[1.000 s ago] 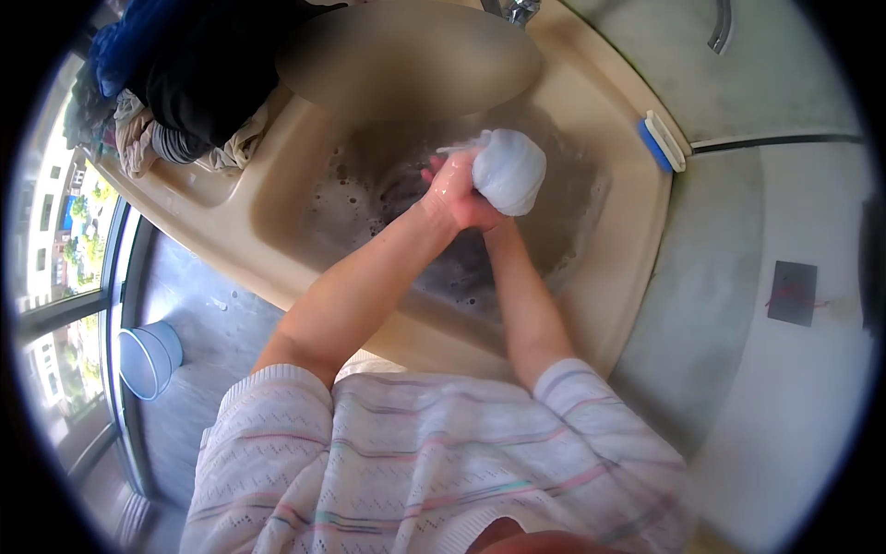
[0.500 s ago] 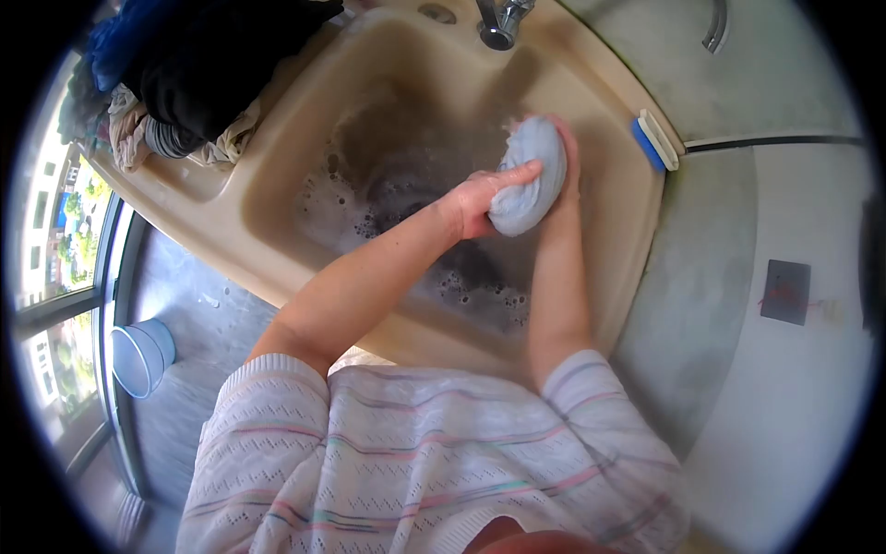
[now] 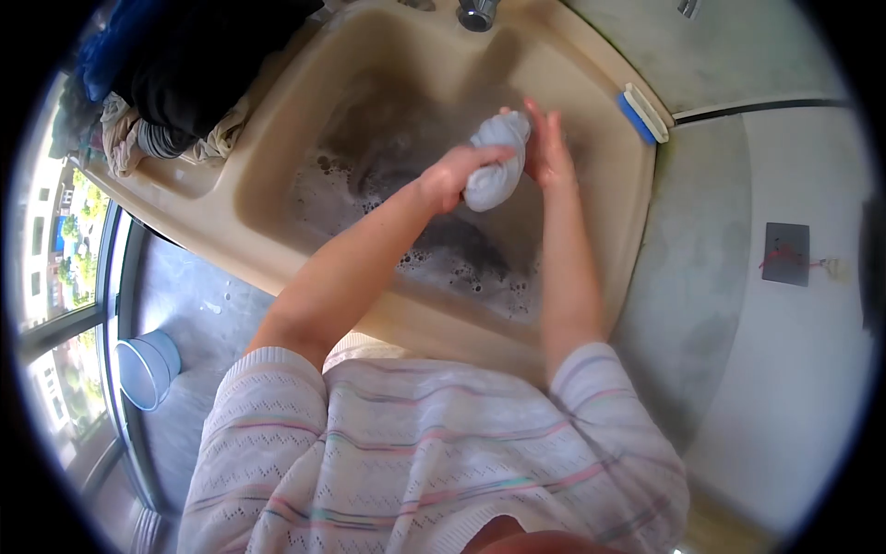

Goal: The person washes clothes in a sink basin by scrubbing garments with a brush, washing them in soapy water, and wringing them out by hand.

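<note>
A wet, pale blue-grey cloth [image 3: 498, 166], bunched into an oblong wad, is held up over the sink [image 3: 263, 175]. My left hand [image 3: 452, 174] is closed round its lower left end, thumb across the top. Just right of the cloth is my right hand [image 3: 551, 155], fingers stretched out and apart, not wrapped round it. Whether its fingertips touch the cloth's upper end, I cannot tell. Below lies murky, sudsy water [image 3: 443, 263] with a dark shape in it, perhaps fabric.
Dark and light clothes [image 3: 185, 83] are heaped on the sink's left ledge. A faucet [image 3: 477, 14] sits at the back rim. On the right rim rests a blue-and-white scrub brush [image 3: 643, 114]. A light blue bucket [image 3: 148, 369] stands on the floor at left, by the window.
The cloth and both hands have shifted left in view. My right hand has let go of the cloth and opened; my left still grips it. The view has tilted slightly downward.
</note>
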